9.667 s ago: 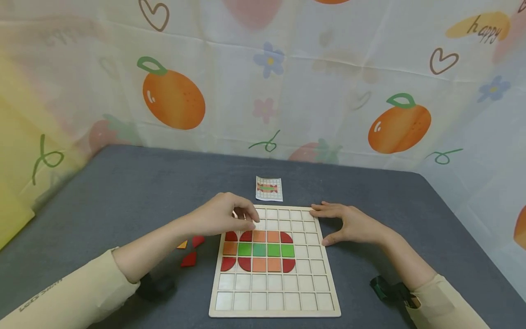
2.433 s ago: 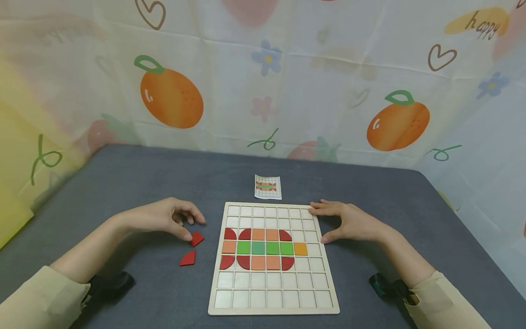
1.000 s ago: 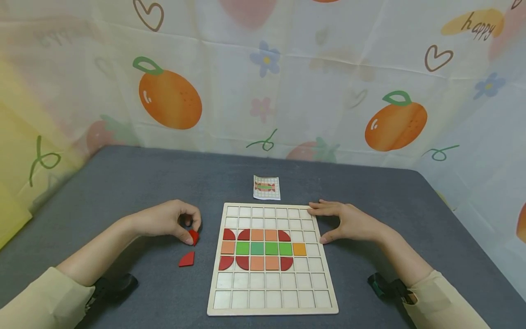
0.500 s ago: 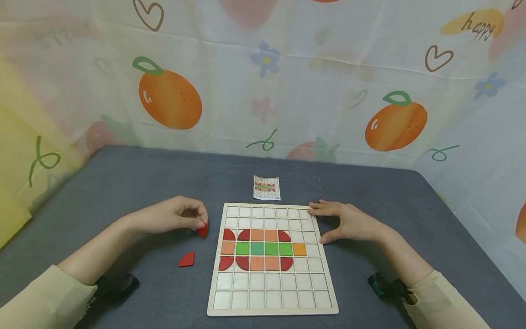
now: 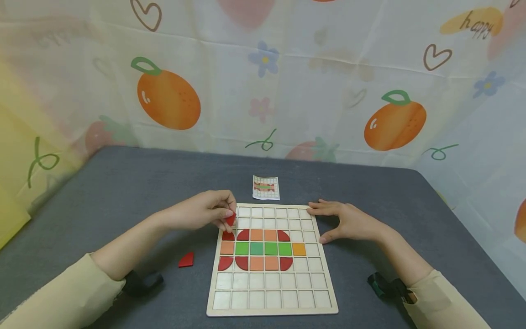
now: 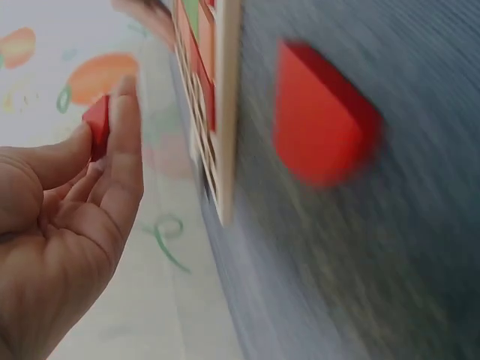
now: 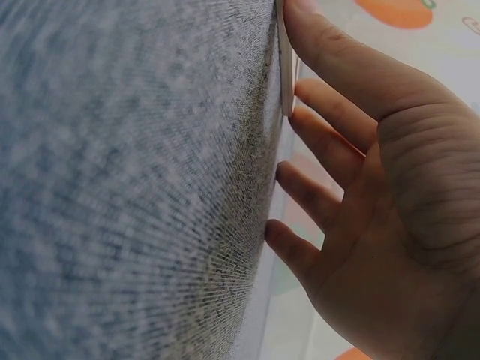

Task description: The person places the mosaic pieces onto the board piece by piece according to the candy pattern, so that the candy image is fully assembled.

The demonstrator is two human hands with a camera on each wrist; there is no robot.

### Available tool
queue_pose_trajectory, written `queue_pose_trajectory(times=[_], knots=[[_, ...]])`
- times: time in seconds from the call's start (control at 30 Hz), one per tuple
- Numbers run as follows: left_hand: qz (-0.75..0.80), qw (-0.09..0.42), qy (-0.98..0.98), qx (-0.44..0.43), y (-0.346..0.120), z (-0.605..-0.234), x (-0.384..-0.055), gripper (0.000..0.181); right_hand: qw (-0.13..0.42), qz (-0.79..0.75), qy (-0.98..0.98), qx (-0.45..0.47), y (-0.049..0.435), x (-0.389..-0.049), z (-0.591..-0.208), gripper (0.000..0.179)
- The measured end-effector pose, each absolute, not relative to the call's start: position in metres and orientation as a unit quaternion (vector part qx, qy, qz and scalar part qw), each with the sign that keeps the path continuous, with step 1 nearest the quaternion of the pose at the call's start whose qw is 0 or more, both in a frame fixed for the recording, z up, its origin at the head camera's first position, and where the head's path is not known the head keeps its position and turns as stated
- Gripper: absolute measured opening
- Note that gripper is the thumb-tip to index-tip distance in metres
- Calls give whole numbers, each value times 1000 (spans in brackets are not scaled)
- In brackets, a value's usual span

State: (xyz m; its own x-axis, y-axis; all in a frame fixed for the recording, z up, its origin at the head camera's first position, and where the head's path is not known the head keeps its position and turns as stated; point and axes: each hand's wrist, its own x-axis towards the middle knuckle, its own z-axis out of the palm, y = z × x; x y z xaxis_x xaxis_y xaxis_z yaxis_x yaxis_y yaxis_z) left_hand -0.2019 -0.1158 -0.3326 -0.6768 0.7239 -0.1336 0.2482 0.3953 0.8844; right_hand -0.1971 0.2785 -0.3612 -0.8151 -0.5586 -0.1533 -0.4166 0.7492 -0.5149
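Note:
Between thumb and fingertips, my left hand (image 5: 205,211) pinches a red quarter-circle tile (image 6: 97,126) over the upper left corner of the wooden grid board (image 5: 273,305). Set into the board are red quarter-circle, peach and green tiles (image 5: 271,248), plus one orange square tile (image 5: 299,249) at the right end of the green row. A second red quarter-circle tile (image 5: 186,260) lies on the table left of the board. My right hand (image 5: 347,223) rests at the board's upper right edge, fingers spread and thumb touching the side; it grips no tile.
A small printed pattern card (image 5: 265,188) lies behind the board on the dark grey table (image 5: 156,169). A fruit-patterned cloth (image 5: 312,100) hangs along the table's back. Black straps with cameras sit on both wrists.
The orange square tile came onto the board since the oldest frame. My left hand then picked up a red quarter-circle tile and carried it right, over the board. The right hand stayed put.

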Motion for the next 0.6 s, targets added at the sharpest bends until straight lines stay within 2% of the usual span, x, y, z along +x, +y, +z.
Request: queue_pose_trajectory(times=[0.17,0.4,0.6], knots=[[446,248,805,304,-92,-329,-194,8,151,-233,923,-265,276,-199,-360,83],[408,200,833,317,-51,-324,-182,5,150,-227,925,-266,275,-200,-359,83],[394,170,838,338,-21,-320,-182,11,151,-236,923,-264,278,-198,-361,82]])
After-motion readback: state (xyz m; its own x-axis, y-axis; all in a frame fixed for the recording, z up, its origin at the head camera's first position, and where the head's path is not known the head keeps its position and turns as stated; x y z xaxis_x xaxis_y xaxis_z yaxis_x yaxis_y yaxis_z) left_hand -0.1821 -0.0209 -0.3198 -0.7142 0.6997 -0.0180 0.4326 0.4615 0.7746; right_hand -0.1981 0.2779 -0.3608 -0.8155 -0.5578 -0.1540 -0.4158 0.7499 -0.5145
